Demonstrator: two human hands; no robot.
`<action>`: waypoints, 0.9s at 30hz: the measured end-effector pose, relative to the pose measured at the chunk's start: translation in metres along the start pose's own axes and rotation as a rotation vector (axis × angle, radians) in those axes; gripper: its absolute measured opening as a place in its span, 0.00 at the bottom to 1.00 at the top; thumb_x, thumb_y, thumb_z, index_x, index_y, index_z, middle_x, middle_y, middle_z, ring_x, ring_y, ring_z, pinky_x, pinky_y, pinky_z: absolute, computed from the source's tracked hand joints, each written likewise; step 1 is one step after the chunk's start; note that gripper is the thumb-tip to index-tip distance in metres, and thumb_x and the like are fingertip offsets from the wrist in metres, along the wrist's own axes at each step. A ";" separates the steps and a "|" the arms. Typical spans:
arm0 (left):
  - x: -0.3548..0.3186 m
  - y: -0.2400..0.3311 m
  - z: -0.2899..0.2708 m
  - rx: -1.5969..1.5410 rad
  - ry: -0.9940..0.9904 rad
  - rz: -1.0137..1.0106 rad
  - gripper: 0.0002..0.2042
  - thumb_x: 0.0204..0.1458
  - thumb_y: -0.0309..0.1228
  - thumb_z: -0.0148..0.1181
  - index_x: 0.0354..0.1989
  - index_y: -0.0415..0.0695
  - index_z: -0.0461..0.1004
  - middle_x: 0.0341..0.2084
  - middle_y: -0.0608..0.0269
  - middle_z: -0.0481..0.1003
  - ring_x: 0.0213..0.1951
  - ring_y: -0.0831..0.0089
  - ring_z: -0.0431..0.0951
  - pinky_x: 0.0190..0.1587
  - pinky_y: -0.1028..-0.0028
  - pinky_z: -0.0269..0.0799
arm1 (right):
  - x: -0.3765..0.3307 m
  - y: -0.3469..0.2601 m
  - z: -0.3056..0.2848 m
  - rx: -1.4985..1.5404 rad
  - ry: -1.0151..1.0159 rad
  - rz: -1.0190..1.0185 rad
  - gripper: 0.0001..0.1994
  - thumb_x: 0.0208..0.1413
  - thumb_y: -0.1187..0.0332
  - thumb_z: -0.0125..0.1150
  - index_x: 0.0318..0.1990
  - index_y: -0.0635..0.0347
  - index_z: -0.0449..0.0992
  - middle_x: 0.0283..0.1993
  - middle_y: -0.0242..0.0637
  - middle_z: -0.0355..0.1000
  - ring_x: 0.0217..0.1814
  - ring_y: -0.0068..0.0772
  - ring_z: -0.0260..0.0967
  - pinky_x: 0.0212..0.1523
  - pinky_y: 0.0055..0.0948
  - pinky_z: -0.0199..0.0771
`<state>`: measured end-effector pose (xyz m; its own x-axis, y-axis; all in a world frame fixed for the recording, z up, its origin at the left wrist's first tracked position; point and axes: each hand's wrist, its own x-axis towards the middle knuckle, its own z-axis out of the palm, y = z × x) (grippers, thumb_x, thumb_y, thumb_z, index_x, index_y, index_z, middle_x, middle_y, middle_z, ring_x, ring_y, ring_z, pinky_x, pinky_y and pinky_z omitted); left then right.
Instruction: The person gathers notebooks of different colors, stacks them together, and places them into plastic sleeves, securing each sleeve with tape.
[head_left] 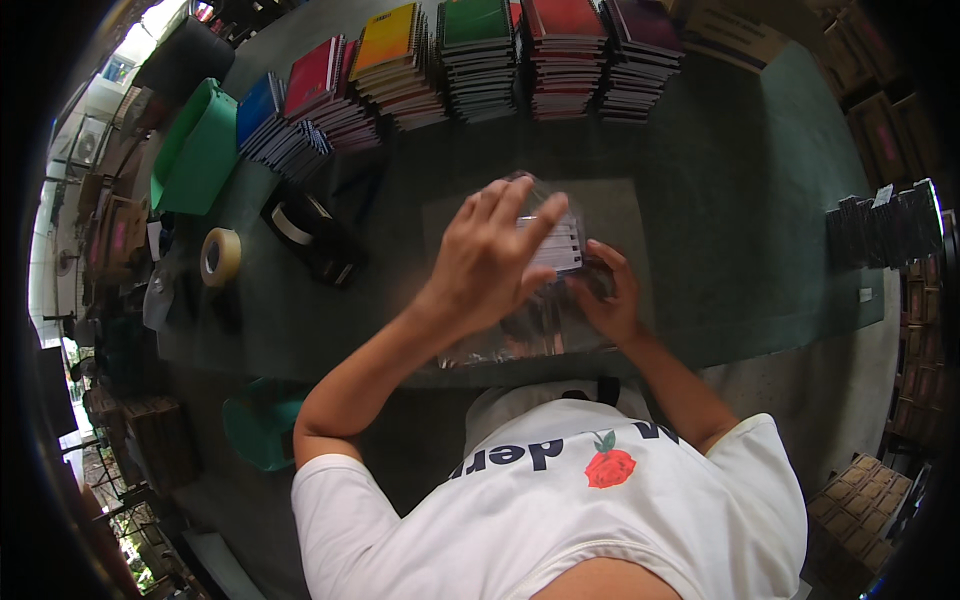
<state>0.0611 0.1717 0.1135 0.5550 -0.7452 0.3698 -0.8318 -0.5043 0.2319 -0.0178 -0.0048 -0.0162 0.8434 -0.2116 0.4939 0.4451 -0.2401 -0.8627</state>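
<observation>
A clear plastic bag (530,330) holding notebooks lies on the green table (740,230) just before the person. The left hand (490,262) rests on top of it with fingers spread; the right hand (612,300) grips its right edge, fingers curled. Stacks of notebooks (480,60) line the far side, and a tape roll (221,256) sits to the left.

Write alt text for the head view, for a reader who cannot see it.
Two bare hands work a clear plastic sleeve on a green table: the left hand lies spread on top, the right hand grips its right side. Stacks of coloured notebooks line the far edge, and a tape roll and dispenser sit at left.
</observation>
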 end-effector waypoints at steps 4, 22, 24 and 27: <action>0.014 0.004 -0.019 -0.013 -0.370 -0.093 0.15 0.41 0.32 0.61 0.38 0.41 0.72 0.30 0.54 0.74 0.37 0.57 0.72 0.45 0.62 0.63 | 0.014 -0.004 -0.007 -0.242 -0.141 -0.193 0.26 0.39 0.78 0.68 0.51 0.59 0.72 0.44 0.39 0.68 0.44 0.36 0.67 0.41 0.30 0.71; 0.006 -0.033 -0.028 0.104 -0.188 0.289 0.03 0.35 0.33 0.63 0.19 0.51 0.75 0.53 0.71 0.64 0.62 0.65 0.54 0.67 0.57 0.39 | 0.048 -0.016 -0.013 -0.593 -0.533 -0.645 0.23 0.42 0.73 0.62 0.51 0.51 0.73 0.57 0.29 0.65 0.60 0.29 0.62 0.56 0.34 0.63; 0.014 -0.028 -0.017 0.094 -0.208 0.336 0.04 0.35 0.33 0.63 0.16 0.50 0.75 0.53 0.71 0.65 0.62 0.65 0.53 0.66 0.57 0.40 | 0.041 -0.017 -0.010 -0.568 -0.533 -0.600 0.23 0.42 0.73 0.62 0.51 0.51 0.73 0.57 0.30 0.65 0.60 0.29 0.62 0.56 0.33 0.63; 0.024 -0.027 -0.007 0.083 -0.293 0.344 0.03 0.36 0.33 0.62 0.18 0.50 0.77 0.52 0.70 0.65 0.62 0.64 0.53 0.66 0.57 0.41 | 0.040 -0.016 -0.008 -0.553 -0.502 -0.545 0.24 0.43 0.73 0.62 0.52 0.49 0.72 0.57 0.30 0.65 0.61 0.29 0.61 0.55 0.34 0.63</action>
<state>0.0973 0.1706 0.1227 0.2371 -0.9614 0.1395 -0.9711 -0.2303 0.0630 0.0061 -0.0167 0.0185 0.6488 0.4678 0.6002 0.7203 -0.6318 -0.2864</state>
